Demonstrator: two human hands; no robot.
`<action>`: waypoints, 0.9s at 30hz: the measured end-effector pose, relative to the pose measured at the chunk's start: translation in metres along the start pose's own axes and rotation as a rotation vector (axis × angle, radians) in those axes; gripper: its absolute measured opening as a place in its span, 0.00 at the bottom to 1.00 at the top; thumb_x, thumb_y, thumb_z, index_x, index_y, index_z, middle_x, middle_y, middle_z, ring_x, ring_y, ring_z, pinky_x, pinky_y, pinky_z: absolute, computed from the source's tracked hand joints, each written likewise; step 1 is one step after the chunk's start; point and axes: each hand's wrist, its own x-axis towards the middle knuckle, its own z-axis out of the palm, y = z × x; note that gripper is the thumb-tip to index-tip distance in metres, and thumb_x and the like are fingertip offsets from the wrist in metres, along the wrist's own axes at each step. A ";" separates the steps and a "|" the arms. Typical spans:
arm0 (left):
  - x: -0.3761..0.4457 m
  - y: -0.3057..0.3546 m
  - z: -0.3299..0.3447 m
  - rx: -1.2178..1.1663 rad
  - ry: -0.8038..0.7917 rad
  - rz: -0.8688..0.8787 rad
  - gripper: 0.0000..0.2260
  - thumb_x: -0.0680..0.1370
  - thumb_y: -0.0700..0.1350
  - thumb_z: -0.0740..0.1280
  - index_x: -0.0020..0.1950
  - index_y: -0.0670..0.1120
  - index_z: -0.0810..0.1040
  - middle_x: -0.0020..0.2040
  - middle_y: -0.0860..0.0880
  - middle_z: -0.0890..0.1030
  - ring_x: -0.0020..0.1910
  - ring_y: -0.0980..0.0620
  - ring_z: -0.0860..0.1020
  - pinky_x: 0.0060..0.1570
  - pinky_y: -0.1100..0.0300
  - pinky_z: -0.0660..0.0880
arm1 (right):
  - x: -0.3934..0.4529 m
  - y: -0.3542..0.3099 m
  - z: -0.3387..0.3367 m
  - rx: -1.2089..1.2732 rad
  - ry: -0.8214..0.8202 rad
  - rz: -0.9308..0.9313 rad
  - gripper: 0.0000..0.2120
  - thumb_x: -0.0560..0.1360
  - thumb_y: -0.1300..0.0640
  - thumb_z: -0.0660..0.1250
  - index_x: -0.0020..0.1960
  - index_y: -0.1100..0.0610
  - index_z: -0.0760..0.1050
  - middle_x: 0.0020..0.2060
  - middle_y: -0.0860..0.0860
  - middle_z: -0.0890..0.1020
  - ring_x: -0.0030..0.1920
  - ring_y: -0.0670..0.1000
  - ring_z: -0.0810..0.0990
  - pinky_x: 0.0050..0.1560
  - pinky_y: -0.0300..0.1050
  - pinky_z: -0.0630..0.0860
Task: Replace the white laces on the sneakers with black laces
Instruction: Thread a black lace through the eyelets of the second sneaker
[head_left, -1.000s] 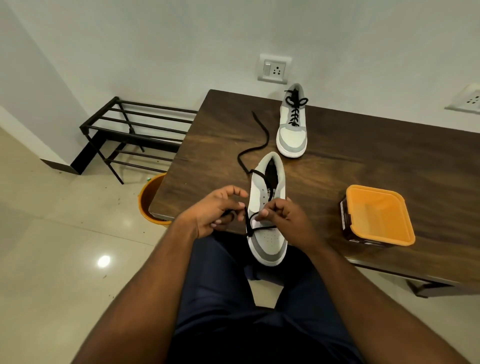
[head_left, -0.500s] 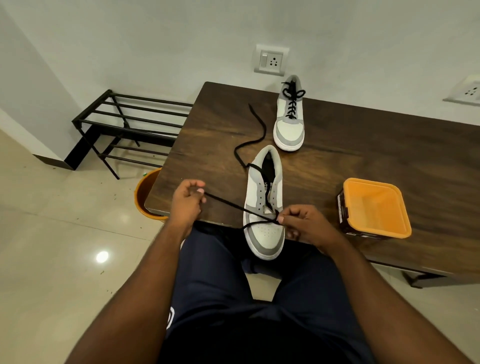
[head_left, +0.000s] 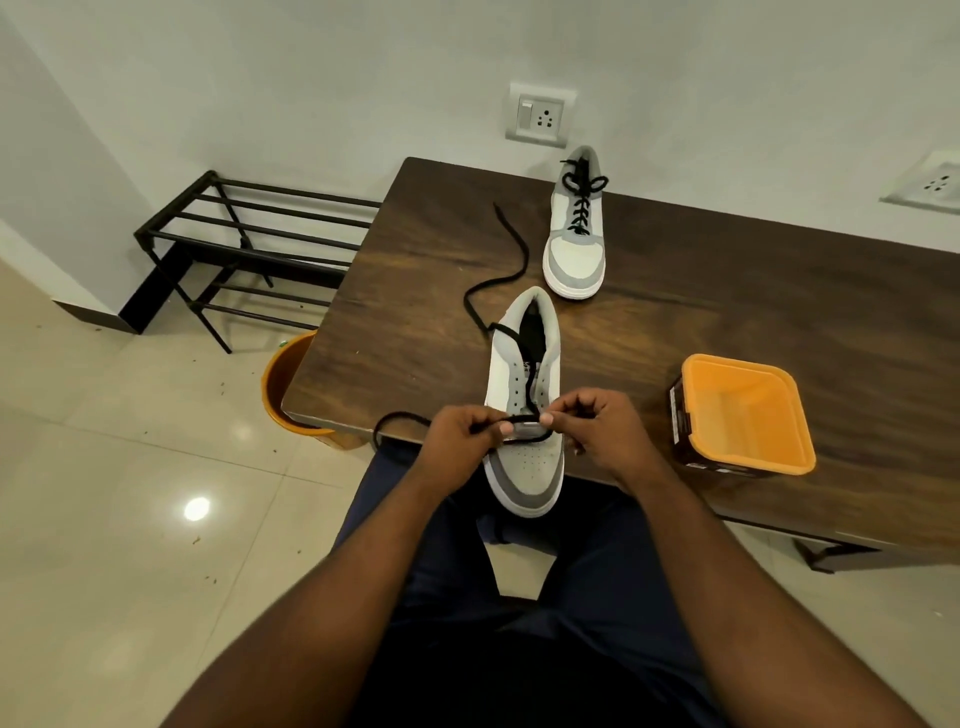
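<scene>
The left hand (head_left: 457, 441) pinches the black lace (head_left: 519, 419) between thumb and fingertips at the near sneaker's (head_left: 524, 415) lowest eyelets; the right hand (head_left: 597, 431) pinches the same lace from the opposite side, so the two hold a short stretch of it level across the front of the shoe. Judged from this grip, the purpose is to line the lace up with the next eyelet and keep it flat for threading. A slack loop of lace hangs off the left hand past the edge of the surface (head_left: 727, 291), while the other end runs up through the shoe's opening and trails loose across the wood toward the wall. The near sneaker lies toe toward the person, its toe overhanging the edge above the lap, which puts the eyelets within easy reach. Only the bottom rows appear threaded; the upper eyelets are open. The far sneaker (head_left: 575, 228), well apart near the wall, carries a complete black lacing tied in a bow. An orange tub (head_left: 748, 415) stands on the surface to the right. No white laces are visible.
</scene>
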 end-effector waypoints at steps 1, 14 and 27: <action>0.000 -0.004 -0.005 0.000 0.062 -0.022 0.05 0.78 0.37 0.69 0.43 0.44 0.83 0.35 0.46 0.81 0.34 0.58 0.77 0.40 0.61 0.76 | 0.000 0.002 -0.003 -0.007 -0.001 0.008 0.04 0.72 0.65 0.73 0.44 0.57 0.82 0.31 0.51 0.81 0.28 0.44 0.74 0.31 0.38 0.73; 0.004 0.028 0.006 -0.210 0.073 -0.014 0.05 0.76 0.38 0.72 0.51 0.42 0.83 0.42 0.45 0.85 0.40 0.54 0.82 0.43 0.62 0.79 | 0.006 0.002 0.026 0.240 -0.001 0.006 0.05 0.72 0.66 0.72 0.48 0.65 0.83 0.40 0.57 0.85 0.38 0.49 0.83 0.40 0.38 0.79; 0.002 0.012 0.015 -0.112 0.341 -0.125 0.04 0.78 0.39 0.70 0.46 0.41 0.84 0.35 0.45 0.83 0.27 0.57 0.78 0.30 0.64 0.77 | 0.012 0.004 0.040 0.276 0.172 0.127 0.04 0.76 0.68 0.66 0.47 0.62 0.80 0.36 0.57 0.83 0.33 0.50 0.81 0.33 0.40 0.79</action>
